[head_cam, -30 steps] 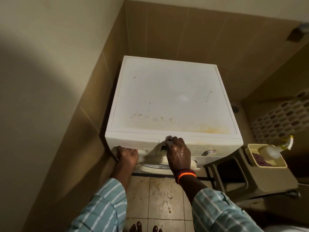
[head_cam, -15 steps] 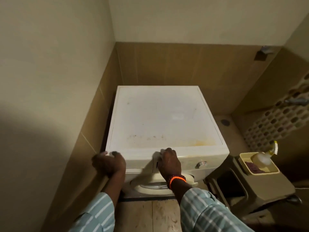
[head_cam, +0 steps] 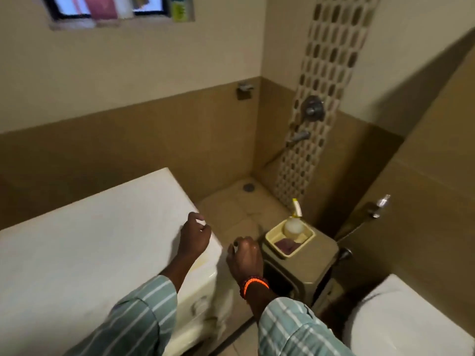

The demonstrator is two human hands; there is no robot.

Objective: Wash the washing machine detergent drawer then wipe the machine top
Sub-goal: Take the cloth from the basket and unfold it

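**Entry: washing machine, drawer wash not begun, top unwiped**

Progress. Judged early. No detergent drawer is seen out of the machine or in either hand, and no water is running at the wall tap [head_cam: 299,136]. Both the wash and the wipe appear to remain.

Washing machine [head_cam: 97,242]. White front-loader at lower left, set against the brown-tiled wall. Its top reads as dull, with a yellowish stain near the front right corner. The front panel is blurred; the drawer cannot be made out there.

Left hand [head_cam: 194,233]. Over the machine's front right corner, fingers loosely curled. A small pale patch shows between them; whether it is something held cannot be told.

Right hand [head_cam: 244,255]. In the air between machine and stool, fingers curled inward, nothing visibly held. Orange bracelet [head_cam: 254,285] at the wrist.

Supplies. Cream tub [head_cam: 275,233] on a brown plastic stool [head_cam: 308,263] just right of the machine, holding a spray bottle [head_cam: 293,224] and a purple cloth [head_cam: 285,244].

Also present. Floor drain [head_cam: 248,186]; a white fixture [head_cam: 411,325] at lower right.
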